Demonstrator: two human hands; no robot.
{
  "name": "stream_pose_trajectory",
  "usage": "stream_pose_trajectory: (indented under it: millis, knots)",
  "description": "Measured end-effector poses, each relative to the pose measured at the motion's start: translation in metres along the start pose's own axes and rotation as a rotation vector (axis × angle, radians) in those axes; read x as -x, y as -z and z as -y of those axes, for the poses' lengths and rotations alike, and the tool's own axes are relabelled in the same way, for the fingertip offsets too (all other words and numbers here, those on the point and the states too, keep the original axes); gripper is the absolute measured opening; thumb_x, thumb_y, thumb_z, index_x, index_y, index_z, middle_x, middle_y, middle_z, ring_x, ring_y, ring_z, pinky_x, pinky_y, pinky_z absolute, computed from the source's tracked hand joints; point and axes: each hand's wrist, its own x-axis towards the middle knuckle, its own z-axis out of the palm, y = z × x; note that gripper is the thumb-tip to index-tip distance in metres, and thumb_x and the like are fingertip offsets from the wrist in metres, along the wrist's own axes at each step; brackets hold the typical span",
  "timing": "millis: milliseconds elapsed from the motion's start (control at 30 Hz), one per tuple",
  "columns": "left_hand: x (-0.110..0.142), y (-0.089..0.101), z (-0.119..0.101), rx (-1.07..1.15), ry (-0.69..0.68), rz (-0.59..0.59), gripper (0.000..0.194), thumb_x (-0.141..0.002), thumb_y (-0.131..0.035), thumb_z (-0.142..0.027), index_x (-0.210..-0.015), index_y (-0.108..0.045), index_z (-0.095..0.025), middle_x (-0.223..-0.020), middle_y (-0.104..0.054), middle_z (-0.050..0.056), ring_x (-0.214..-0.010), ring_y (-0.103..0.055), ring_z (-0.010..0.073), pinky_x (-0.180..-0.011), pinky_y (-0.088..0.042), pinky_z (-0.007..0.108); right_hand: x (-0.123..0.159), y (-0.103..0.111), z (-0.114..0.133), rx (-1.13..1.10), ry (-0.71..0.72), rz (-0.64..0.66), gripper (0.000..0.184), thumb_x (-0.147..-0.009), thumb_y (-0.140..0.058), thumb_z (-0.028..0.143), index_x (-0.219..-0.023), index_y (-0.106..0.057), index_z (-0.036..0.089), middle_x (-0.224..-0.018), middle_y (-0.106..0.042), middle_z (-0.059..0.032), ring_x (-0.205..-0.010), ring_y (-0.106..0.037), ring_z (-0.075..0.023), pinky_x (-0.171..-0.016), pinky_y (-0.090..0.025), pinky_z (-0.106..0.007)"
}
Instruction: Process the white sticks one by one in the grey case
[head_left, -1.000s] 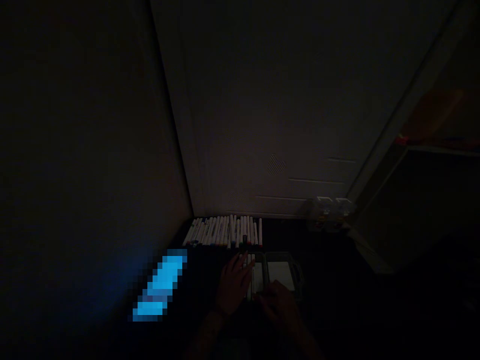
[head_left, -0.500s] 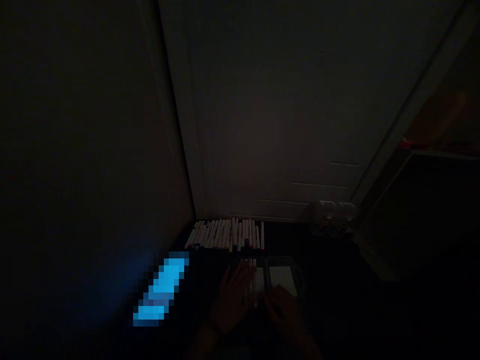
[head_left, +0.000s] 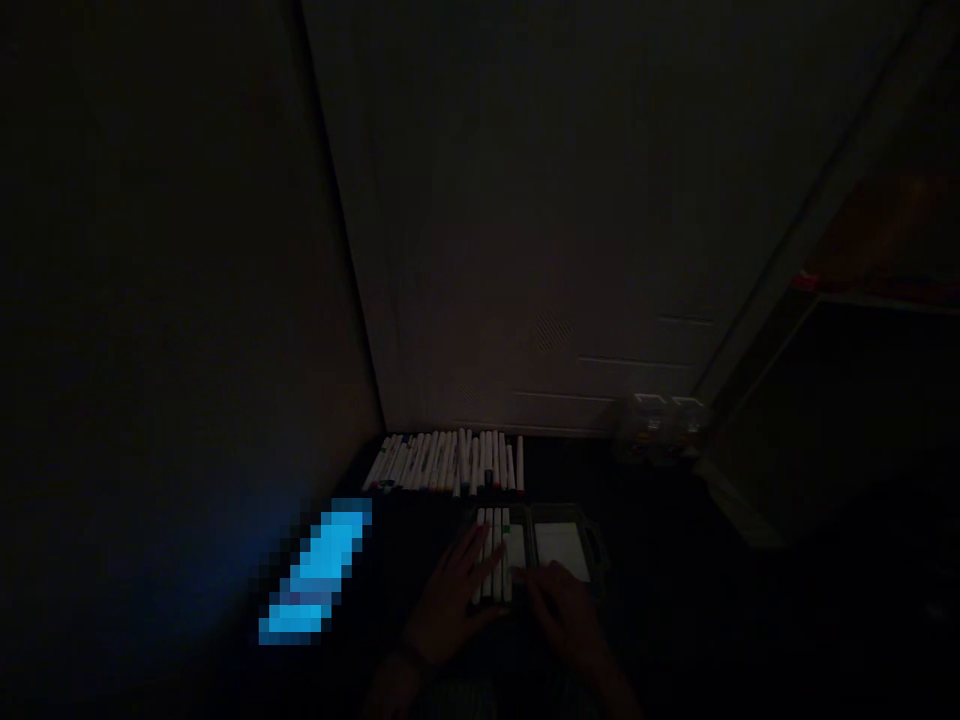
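Observation:
In dim light, a dark case (head_left: 592, 525) lies unfolded on the table, with two pale-lined halves. Several white markers (head_left: 497, 560) stand side by side lengthwise in its left half; the rightmost has a green band near its far end. My left hand (head_left: 450, 595) is open, fingers spread across these markers. From the right, my right hand (head_left: 566, 605) reaches over the case's near edge. Its index finger stretches toward the rightmost marker, and the other fingers are partly curled and dark. I see nothing held in it.
A long row of white markers (head_left: 435, 462) lies along the wall (head_left: 540, 250) at the back. A bright blue, pixelated rectangle (head_left: 319, 570) glows at the left. Clear containers (head_left: 664, 425) stand at the back right. A side panel (head_left: 739, 500) borders the dark table there.
My left hand has shifted slightly down and left, uncovering more of the markers in the case. My right index finger now stretches further left. The whole view has shifted a little.

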Motion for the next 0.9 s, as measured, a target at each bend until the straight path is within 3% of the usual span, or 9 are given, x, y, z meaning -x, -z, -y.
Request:
stream_pose_trajectory:
  millis: [233,467,667,900]
  knots:
    - [0.000,-0.001,-0.001,-0.051,0.000,0.026,0.064,-0.078,-0.043,-0.052,-0.134,-0.016,-0.035,-0.143,-0.020,0.001,-0.130,-0.019,0.0238,-0.103,-0.020,0.048,0.001,-0.003,-0.004,-0.062,-0.055,0.003,0.027,-0.087,-0.040,0.021,-0.106,-0.059,0.025,-0.090,-0.064,-0.0029,-0.082,-0.055,-0.0154,-0.075,-0.044,-0.028]
    - [-0.008,0.010,0.002,-0.027,-0.012,0.028,0.090,-0.064,-0.049,-0.066,-0.136,-0.011,-0.029,-0.143,-0.023,0.004,-0.130,-0.018,0.0280,-0.103,-0.017,0.048,0.000,0.002,0.002,-0.055,-0.053,-0.004,0.030,-0.087,-0.039,0.020,-0.110,-0.057,0.026,-0.088,-0.064,-0.0028,-0.081,-0.054,-0.0150,-0.073,-0.043,-0.026]
    - [-0.016,0.000,-0.007,-0.022,-0.076,0.026,0.093,-0.061,-0.046,-0.071,-0.137,-0.013,-0.027,-0.143,-0.021,0.005,-0.129,-0.020,0.0282,-0.103,-0.017,0.046,0.000,0.004,0.008,-0.027,-0.044,0.014,0.028,-0.087,-0.039,0.018,-0.108,-0.057,0.025,-0.088,-0.064,-0.0023,-0.080,-0.054,-0.0145,-0.074,-0.042,-0.026]
    - [-0.016,-0.007,-0.009,-0.051,-0.073,-0.024,0.074,-0.073,-0.042,-0.062,-0.135,-0.018,-0.031,-0.142,-0.023,0.002,-0.129,-0.021,0.0261,-0.103,-0.020,0.045,-0.002,0.003,0.005,-0.034,-0.046,-0.007,0.027,-0.086,-0.039,0.017,-0.104,-0.057,0.024,-0.094,-0.062,-0.0024,-0.087,-0.055,-0.0142,-0.079,-0.041,-0.026]
